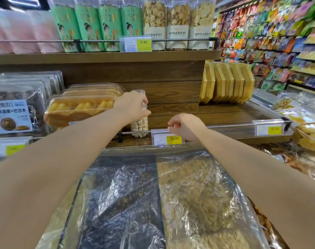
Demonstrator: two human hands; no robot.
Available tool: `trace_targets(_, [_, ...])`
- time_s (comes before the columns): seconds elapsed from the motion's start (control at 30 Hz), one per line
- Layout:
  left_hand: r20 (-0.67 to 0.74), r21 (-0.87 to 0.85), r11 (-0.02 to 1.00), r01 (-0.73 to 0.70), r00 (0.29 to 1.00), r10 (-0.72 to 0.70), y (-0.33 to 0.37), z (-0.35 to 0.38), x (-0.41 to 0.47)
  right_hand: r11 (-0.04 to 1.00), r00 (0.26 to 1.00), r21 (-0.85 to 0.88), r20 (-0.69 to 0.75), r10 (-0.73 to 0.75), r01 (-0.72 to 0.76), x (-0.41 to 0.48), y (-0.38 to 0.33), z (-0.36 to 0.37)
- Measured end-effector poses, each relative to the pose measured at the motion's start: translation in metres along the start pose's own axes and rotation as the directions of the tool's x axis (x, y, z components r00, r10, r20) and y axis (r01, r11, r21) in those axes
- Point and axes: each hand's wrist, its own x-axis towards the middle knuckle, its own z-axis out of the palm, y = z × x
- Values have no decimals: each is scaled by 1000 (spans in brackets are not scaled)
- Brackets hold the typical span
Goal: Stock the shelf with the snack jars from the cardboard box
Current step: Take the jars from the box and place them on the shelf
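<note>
A clear jar of pistachios [139,127] stands upright on the wooden middle shelf [216,112], just behind the front rail. My left hand [130,106] grips its upper half, fingers wrapped round the lid end. My right hand [183,125] hovers over the rail to the right of the jar, fingers loosely curled, holding nothing. The shelf space between the jar and a clear divider is bare wood. The cardboard box is out of view.
Orange snack trays [81,106] sit left of the jar, yellow boxes [227,83] to the right behind the divider. A price tag reading 23.80 [168,139] hangs on the rail. Plastic-covered bulk bins [153,194] lie below my arms. The upper shelf holds green bags and biscuit jars.
</note>
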Motion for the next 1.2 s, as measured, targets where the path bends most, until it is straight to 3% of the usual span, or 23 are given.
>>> trace_targets(0.2, [-12,-322,943,-79,997,80,25,-6,-60,964,959,152,-152,240,-217,-54,-19,-10])
trace_targets(0.33, [188,-455,886,-88,963,192,40,-3,-113,892,871,315,-268,413,-326,-120,-43,-3])
trace_targets(0.5, [404,-358,852,-382,760,510,48,11,-188,816,742,358,-355,568,-453,-217,-79,18])
trace_targets(0.73, [374,-499,660,-561,548,749,108,21,-284,680,614,397,-297,731,-617,-376,-141,44])
trace_targets(0.93, [362,-616,480,-625,317,877,176,30,-359,533,445,436,-294,846,-725,-512,-166,57])
trace_targets(1.1, [524,-653,448,-611,62,849,245,42,-439,384,314,477,-223,923,-791,-626,-160,68])
trace_targets(1.2, [553,-659,468,-589,43,832,291,60,-491,289,201,530,-218,955,-797,-696,-148,74])
